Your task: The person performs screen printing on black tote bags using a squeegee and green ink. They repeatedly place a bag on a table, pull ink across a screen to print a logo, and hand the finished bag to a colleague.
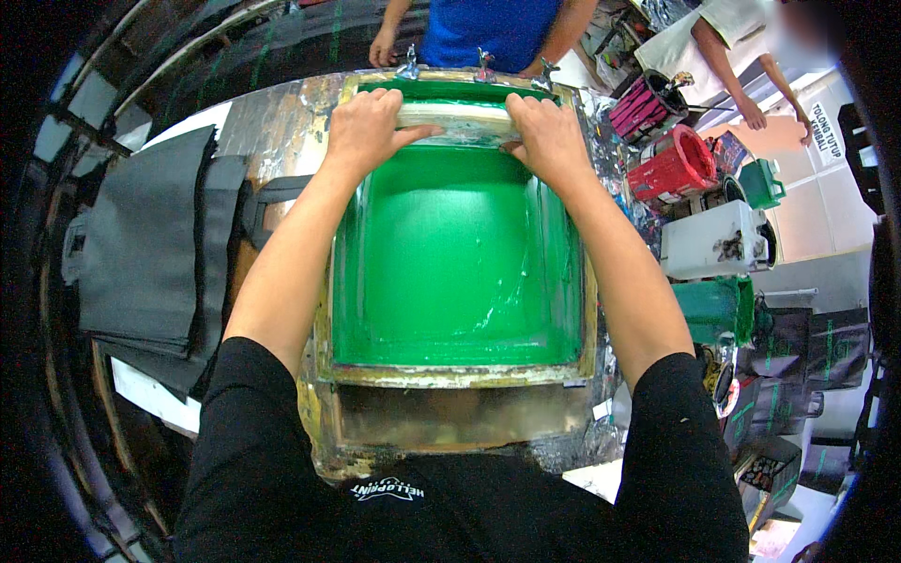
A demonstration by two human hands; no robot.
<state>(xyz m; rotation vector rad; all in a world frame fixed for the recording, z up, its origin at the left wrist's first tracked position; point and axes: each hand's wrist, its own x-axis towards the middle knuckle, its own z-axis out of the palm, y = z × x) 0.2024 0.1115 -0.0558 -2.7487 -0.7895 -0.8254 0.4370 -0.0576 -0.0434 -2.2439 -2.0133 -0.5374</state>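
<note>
Both my arms stretch forward over a screen printing frame point(460, 377), whose mesh is coated with green ink point(450, 253). At its far end lies a wide squeegee point(460, 120) with a pale handle, set crosswise. My left hand point(368, 129) is closed round the squeegee's left end, thumb along its near side. Round the right end my right hand point(549, 136) is closed in the same way. Ink hides the squeegee's lower edge. Streaks and small splashes of lighter ink mark the right part of the mesh.
Metal clamps point(484, 66) hold the frame's far edge. Black fabric bags point(141, 249) lie stacked at the left. Along the right stand a pink-streaked can point(648, 105), a red can point(668, 161), a white container point(709, 239) and a green can point(713, 310). Two people stand beyond the table.
</note>
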